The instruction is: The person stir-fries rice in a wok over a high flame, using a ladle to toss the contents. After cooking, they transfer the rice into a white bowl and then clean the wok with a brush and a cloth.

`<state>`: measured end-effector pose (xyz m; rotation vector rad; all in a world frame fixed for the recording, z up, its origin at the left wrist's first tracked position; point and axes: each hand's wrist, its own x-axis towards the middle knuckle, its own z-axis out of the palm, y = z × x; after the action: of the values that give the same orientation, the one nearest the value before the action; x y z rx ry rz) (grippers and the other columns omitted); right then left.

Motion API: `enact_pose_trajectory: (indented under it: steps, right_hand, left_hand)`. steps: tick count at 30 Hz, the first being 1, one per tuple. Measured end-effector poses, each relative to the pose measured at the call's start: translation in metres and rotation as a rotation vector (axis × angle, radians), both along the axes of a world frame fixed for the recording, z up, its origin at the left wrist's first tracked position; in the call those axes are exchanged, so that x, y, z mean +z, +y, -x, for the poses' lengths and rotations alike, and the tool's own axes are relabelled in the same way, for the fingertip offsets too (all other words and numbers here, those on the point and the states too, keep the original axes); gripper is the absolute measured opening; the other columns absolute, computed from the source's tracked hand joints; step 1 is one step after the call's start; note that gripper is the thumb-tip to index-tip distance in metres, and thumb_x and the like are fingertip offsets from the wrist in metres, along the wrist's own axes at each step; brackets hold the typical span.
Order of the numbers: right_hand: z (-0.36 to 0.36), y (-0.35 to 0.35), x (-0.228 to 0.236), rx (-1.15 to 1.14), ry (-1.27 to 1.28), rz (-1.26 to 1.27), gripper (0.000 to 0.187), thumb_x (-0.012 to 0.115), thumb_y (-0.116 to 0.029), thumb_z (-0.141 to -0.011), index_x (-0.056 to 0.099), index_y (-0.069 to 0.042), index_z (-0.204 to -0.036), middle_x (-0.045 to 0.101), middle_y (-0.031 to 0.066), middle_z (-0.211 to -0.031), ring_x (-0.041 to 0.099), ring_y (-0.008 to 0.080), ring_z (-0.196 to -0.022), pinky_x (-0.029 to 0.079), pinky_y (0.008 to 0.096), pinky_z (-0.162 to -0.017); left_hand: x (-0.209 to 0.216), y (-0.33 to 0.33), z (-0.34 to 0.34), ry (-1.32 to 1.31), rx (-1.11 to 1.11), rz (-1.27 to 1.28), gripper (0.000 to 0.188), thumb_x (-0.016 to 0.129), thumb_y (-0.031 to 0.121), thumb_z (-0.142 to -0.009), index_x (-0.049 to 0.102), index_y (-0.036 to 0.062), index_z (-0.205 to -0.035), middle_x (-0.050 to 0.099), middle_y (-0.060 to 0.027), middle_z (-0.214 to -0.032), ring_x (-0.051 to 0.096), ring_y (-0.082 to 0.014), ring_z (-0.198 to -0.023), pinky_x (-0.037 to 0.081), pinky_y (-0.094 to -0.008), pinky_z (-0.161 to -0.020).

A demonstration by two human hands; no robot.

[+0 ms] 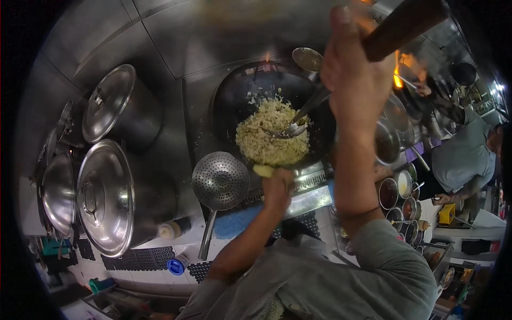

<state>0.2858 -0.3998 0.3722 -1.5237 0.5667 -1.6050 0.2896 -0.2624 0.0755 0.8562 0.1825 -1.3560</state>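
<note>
A black wok sits on the stove in front of me with a heap of fried rice in it. My right hand is raised over the wok's right side, its fingers wrapped round the long wooden handle of a metal ladle. The ladle's head rests in the rice. My left hand is closed at the wok's near rim, gripping a folded yellow cloth against it. The fingers' undersides are hidden.
Left of the wok lies a perforated metal strainer. Large lidded pots stand farther left. Sauce containers line the right side. Flames rise at the back right, near a co-worker. A blue-lidded container stands at the near left.
</note>
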Motion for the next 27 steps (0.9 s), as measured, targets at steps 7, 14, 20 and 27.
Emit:
enact_pose_trajectory:
  steps: [7,14,20,27]
  right_hand:
    - [0.001,-0.028,-0.063,0.026,-0.064,-0.009,0.046,0.065,-0.027,-0.101,0.048,-0.006,-0.063,0.041,-0.0051,-0.054,0.036,0.0044,-0.047,0.028,0.0247,-0.045]
    - [-0.005,0.014,-0.074,-0.197,0.07,0.11,0.045,0.065,-0.027,-0.1,0.048,-0.009,-0.063,0.039,-0.0063,-0.054,0.035,0.0045,-0.045,0.025,0.0237,-0.042]
    - [0.007,-0.012,-0.045,0.022,-0.141,-0.008,0.045,0.066,-0.028,-0.1,0.048,-0.009,-0.064,0.04,-0.0047,-0.054,0.037,0.0047,-0.045,0.025,0.0239,-0.042]
    - [-0.004,0.008,-0.089,-0.233,0.112,0.014,0.042,0.068,-0.027,-0.099,0.054,-0.004,-0.066,0.042,-0.0041,-0.058,0.035,0.0033,-0.058,0.029,0.0252,-0.053]
  left_hand:
    - [-0.008,0.075,0.035,-0.111,-0.024,-0.072,0.008,0.059,0.011,-0.092,0.053,0.0067,-0.092,0.06,-0.0082,-0.087,0.062,-0.0202,-0.081,0.054,-0.0379,-0.065]
    - [-0.001,-0.006,-0.03,-0.156,-0.161,0.019,0.013,0.056,0.019,-0.095,0.052,0.0072,-0.09,0.057,-0.0086,-0.087,0.059,-0.0204,-0.08,0.051,-0.0398,-0.065]
    - [-0.019,0.084,0.029,-0.128,-0.077,-0.006,0.008,0.056,0.013,-0.093,0.053,0.0071,-0.088,0.06,-0.0105,-0.087,0.064,-0.0215,-0.086,0.055,-0.0405,-0.067]
    - [-0.02,0.01,-0.022,-0.167,-0.125,0.075,0.008,0.054,0.012,-0.095,0.056,0.0049,-0.099,0.065,-0.0088,-0.092,0.064,-0.0208,-0.08,0.052,-0.0351,-0.068]
